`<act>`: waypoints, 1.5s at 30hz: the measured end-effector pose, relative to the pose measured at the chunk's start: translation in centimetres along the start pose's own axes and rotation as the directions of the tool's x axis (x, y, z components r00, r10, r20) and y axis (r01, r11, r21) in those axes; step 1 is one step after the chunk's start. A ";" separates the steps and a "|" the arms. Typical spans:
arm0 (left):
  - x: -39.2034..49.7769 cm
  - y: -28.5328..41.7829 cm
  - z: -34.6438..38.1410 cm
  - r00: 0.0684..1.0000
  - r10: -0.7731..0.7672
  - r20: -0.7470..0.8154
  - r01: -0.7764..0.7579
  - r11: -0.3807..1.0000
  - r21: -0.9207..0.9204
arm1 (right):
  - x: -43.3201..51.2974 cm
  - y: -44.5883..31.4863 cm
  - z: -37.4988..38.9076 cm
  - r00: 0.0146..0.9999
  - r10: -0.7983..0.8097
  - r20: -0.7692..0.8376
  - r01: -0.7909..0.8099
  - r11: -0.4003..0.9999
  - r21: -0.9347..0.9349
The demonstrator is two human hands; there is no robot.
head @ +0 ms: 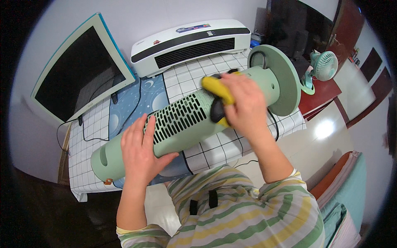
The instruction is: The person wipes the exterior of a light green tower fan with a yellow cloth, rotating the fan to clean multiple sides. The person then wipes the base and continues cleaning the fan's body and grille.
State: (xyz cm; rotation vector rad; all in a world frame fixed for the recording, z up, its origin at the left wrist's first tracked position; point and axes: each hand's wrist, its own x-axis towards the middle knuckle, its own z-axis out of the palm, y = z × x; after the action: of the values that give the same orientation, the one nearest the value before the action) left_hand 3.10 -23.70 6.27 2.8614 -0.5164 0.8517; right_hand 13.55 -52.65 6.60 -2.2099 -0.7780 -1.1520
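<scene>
A pale green tower fan or heater (192, 133) lies on its side across the table, its round base (287, 93) to the right. My left hand (139, 145) holds its body near the top end, fingers reaching over the edge of the slotted grille (180, 117) and thumb on the near side. In my right hand (246, 105) is a bunched yellow and dark grey cloth (218, 90), pressed against the body between grille and base. That hand and the cloth are blurred. A tan strap tab (108, 181) sticks out at the top end.
A white heater unit (192, 46) stands behind, left of a dark-screened television (294, 28). At left is a monitor (83, 71) with black cables. The table wears a checked cloth (214, 152). A small green fan (324, 65) stands on a red cabinet (322, 96). A padded chair (347, 183) is at right.
</scene>
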 end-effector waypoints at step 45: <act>4.0 -4.9 0.3 0.983 -0.034 0.180 0.059 0.988 -0.140 | -3.0 5.9 0.4 0.982 0.070 -0.178 -0.117 0.956 -0.270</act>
State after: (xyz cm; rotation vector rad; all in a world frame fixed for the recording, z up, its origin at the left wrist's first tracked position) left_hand 8.09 -20.37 8.16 2.8164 -0.5048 0.5304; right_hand 16.45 -57.17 2.81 -2.3080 -0.4577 -1.4517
